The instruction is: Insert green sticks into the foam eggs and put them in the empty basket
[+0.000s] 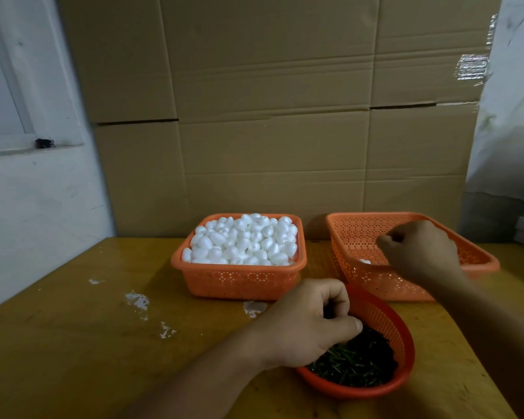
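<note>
Landmark: round orange-red perforated plastic bowl (387, 322) holding a heap of thin dark green sticks (357, 361), set at the near edge of the yellow-brown wooden tabletop (73, 343).

Left hand (309, 325) is placed over the bowl's left rim, fingers curled down into the sticks, thumb pressed against the fingertips. A pinch on sticks is suggested, but what is actually held cannot be told; the fingertips are hidden by the hand itself.

Behind the bowl and slightly left: square orange perforated plastic basket (239, 279), heaped full of white foam eggs (245, 240). No sticks are seen in these.

Behind the bowl and to the right: second orange perforated plastic basket (360, 234), rectangular, sat tilted, nearly empty. One small white foam piece (365, 261) is seen on its floor near the front wall.

Right hand (421, 249) is held over this right-rear basket, fingers curled, tips bunched toward the thumb. A bit of white is glimpsed at the fingertips; whether an egg is gripped cannot be told.

Left of the bowl, white smears and flecks (136, 300) are spread over the tabletop. Behind both baskets, a wall of brown cardboard sheets (270, 116) is stood upright.
</note>
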The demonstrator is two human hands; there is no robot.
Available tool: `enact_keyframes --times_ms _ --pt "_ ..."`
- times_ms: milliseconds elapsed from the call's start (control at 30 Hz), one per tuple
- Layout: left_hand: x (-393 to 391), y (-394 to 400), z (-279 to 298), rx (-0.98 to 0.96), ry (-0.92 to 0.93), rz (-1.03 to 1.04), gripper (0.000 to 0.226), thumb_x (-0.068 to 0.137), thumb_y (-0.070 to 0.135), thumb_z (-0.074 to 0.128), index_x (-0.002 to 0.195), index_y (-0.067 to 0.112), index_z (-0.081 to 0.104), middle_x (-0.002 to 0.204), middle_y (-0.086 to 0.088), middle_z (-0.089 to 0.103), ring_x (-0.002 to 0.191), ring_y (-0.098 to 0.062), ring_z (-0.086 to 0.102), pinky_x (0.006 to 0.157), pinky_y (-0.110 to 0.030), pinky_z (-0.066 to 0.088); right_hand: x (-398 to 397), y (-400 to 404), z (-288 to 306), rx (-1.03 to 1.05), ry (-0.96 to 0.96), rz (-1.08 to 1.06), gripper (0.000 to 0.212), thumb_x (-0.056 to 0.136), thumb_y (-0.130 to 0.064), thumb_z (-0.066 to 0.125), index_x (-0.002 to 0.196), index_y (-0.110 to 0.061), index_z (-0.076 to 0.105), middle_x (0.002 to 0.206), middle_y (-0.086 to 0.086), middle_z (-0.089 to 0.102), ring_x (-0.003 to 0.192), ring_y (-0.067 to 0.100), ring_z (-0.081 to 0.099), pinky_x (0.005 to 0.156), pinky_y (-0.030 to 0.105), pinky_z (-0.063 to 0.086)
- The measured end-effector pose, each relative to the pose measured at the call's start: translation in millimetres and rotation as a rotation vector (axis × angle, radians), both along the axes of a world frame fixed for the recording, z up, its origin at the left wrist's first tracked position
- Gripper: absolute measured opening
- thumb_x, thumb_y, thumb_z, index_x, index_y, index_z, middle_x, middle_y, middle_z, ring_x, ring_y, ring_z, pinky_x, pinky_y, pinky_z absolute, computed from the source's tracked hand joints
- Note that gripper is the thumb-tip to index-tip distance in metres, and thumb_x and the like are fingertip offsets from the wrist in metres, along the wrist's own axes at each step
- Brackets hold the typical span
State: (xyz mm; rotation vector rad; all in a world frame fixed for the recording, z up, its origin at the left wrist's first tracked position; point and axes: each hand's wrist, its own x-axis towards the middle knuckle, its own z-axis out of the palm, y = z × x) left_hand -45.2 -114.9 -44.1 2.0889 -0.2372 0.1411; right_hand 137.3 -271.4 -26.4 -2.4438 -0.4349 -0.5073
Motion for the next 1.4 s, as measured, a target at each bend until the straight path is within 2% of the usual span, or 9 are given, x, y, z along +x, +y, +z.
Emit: enact_keyframes --times_ms 100,200,267,600,767,867,1067,1267,1400 --pt "4 2 -2 0.012 -0.025 0.041 0.038 0.094 0.018 0.067 0.063 0.014 0.045 0.056 0.004 0.044 0.059 -0.013 0.046 0.061 -0.032 0.040 -32 -4 2 0.099 -0.051 0.124 0.028 0.090 -0.027 0.062 0.063 -0.023 0.064 0.048 -0.004 0.059 0.043 0.017 0.056 0.046 0.034 0.046" --pt "7 4 -4 0.018 -0.060 0.071 0.048 0.097 0.026 0.066 0.057 0.017 0.041 0.055 0.001 0.046 0.053 -0.004 0.047 0.055 -0.018 0.039 -62 -9 -4 0.188 -0.106 0.217 0.032 0.088 -0.036 0.064 0.059 -0.022 0.062 0.046 -0.003 0.058 0.040 0.010 0.055 0.037 0.026 0.041" --pt "8 5 -4 0.024 -0.073 0.102 0.050 0.097 0.033 0.065 0.054 0.023 0.042 0.052 0.011 0.049 0.050 0.001 0.046 0.056 -0.019 0.039 -79 -12 -12 0.231 -0.105 0.298 0.033 0.088 -0.037 0.064 0.058 -0.022 0.060 0.050 -0.006 0.060 0.039 0.008 0.054 0.035 0.018 0.036" --pt "10 25 7 0.013 -0.183 0.165 0.011 0.094 0.013 0.069 0.087 0.014 0.060 0.066 0.009 0.058 0.062 -0.008 0.054 0.061 -0.027 0.046 -103 -12 -36 0.178 -0.071 0.440 0.040 0.085 -0.036 0.071 0.053 -0.017 0.057 0.053 0.003 0.059 0.045 0.013 0.055 0.043 0.034 0.046" --pt "12 72 27 0.225 -0.242 0.371 0.014 0.090 0.008 0.067 0.088 0.021 0.062 0.070 0.006 0.061 0.062 -0.009 0.055 0.065 -0.036 0.048 -106 -9 -39 0.177 -0.048 0.437 0.041 0.083 -0.046 0.067 0.054 -0.018 0.057 0.055 0.002 0.060 0.046 0.014 0.057 0.046 0.043 0.051" --pt "16 115 41 0.396 -0.303 0.606 0.019 0.087 0.002 0.065 0.090 0.020 0.063 0.070 0.007 0.060 0.058 -0.009 0.052 0.061 -0.029 0.043 -107 -9 -40 0.165 -0.050 0.435 0.043 0.083 -0.045 0.069 0.053 -0.017 0.056 0.053 0.000 0.058 0.046 0.014 0.055 0.047 0.043 0.050" --pt "21 181 42 0.567 -0.182 0.864 0.020 0.088 0.005 0.063 0.106 0.013 0.068 0.091 -0.004 0.067 0.088 -0.026 0.063 0.081 -0.041 0.054 -109 -10 -38 0.145 -0.049 0.435 0.046 0.081 -0.052 0.061 0.053 -0.016 0.057 0.051 0.000 0.057 0.044 0.015 0.054 0.046 0.044 0.049" --pt "33 190 32 0.746 -0.027 0.875 0.011 0.087 0.019 0.065 0.094 0.010 0.066 0.088 -0.003 0.064 0.090 -0.028 0.063 0.063 -0.032 0.039 -109 -9 -41 0.114 -0.032 0.435 0.044 0.084 -0.047 0.067 0.054 -0.016 0.055 0.050 0.002 0.057 0.043 0.016 0.052 0.045 0.041 0.045" --pt "42 187 24 0.824 0.044 0.882 0.022 0.088 0.024 0.064 0.105 0.012 0.070 0.107 -0.008 0.071 0.101 -0.030 0.064 0.076 -0.034 0.048 -109 -10 -40 0.107 -0.045 0.437 0.045 0.084 -0.047 0.065 0.053 -0.017 0.055 0.050 0.002 0.057 0.043 0.016 0.052 0.042 0.036 0.043"
